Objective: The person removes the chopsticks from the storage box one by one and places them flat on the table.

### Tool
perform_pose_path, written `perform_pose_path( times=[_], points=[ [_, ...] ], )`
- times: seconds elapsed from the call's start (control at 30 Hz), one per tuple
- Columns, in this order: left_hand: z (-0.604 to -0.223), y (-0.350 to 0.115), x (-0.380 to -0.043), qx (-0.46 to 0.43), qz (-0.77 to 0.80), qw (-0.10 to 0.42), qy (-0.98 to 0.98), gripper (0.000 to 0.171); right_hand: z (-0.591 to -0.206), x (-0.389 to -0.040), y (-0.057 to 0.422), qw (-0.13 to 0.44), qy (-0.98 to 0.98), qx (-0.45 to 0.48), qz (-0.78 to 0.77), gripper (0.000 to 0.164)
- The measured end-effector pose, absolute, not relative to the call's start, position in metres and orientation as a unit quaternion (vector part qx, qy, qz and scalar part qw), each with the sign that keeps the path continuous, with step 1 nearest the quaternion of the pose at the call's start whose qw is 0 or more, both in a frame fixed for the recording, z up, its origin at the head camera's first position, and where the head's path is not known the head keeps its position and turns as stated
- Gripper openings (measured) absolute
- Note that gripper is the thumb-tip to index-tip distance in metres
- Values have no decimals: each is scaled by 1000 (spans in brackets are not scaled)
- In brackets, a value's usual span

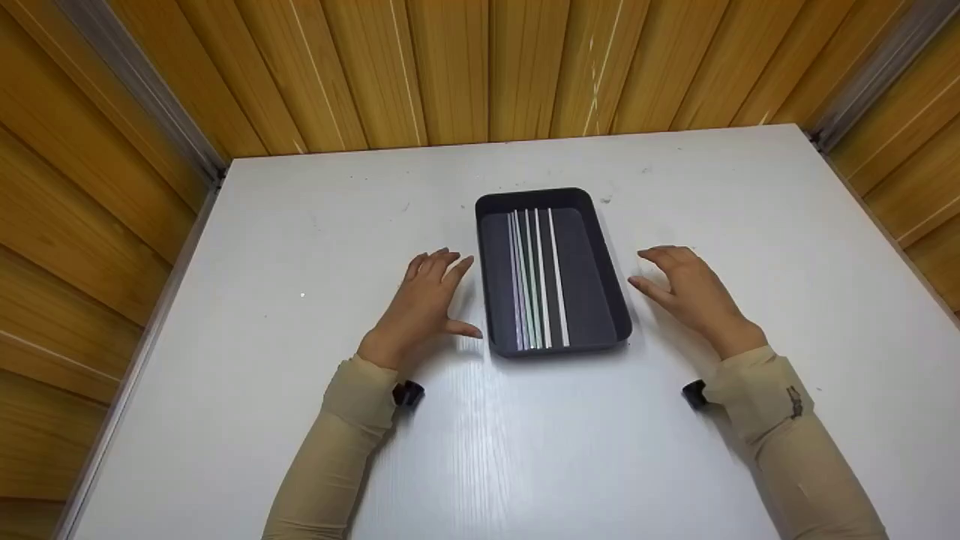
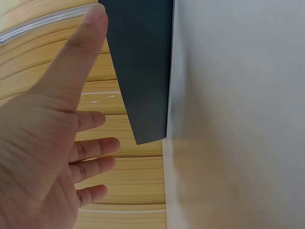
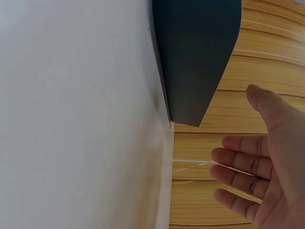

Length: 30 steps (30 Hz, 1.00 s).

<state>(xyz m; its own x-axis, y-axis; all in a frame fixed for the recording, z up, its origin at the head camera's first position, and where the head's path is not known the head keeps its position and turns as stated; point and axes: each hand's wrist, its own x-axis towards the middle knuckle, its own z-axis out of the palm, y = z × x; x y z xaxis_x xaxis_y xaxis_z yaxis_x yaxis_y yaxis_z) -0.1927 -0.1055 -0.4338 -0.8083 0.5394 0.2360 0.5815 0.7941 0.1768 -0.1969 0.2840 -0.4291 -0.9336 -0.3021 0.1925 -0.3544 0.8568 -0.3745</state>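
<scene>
A dark grey rectangular tray stands on the white table, its long sides running away from me. Several thin straight sticks, some white and some with a violet or green tint, lie lengthwise in its left and middle part. My left hand is beside the tray's left side, thumb and fingers spread apart and holding nothing. Across from it, my right hand is off the right side with a gap to the rim, its palm turned toward the tray. Both wrist views show the tray's outer wall beyond relaxed fingers.
The white table reaches back to a wood-patterned panel wall. Similar panels with grey metal corner strips enclose the left and right sides. A small black device sits at my left wrist, another at the right.
</scene>
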Motion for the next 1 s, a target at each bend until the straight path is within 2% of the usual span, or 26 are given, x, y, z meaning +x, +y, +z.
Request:
perform_pose_path(
  times=[0.13, 0.37, 0.67, 1.0],
  points=[
    [-433, -102, -191, -314, -122, 113, -935, 107, -429, -198, 283, 77, -958, 174, 215, 46],
    [-433, -95, -191, -336, -131, 125, -924, 103, -423, -199, 279, 109, -949, 182, 235, 29],
    [-434, -84, -192, -363, -113, 161, -911, 95, -417, -201, 271, 111, -941, 184, 261, 13],
    [-435, -78, -192, -378, -87, 188, -902, 88, -411, -202, 257, 107, -934, 202, 274, 9]
  ],
)
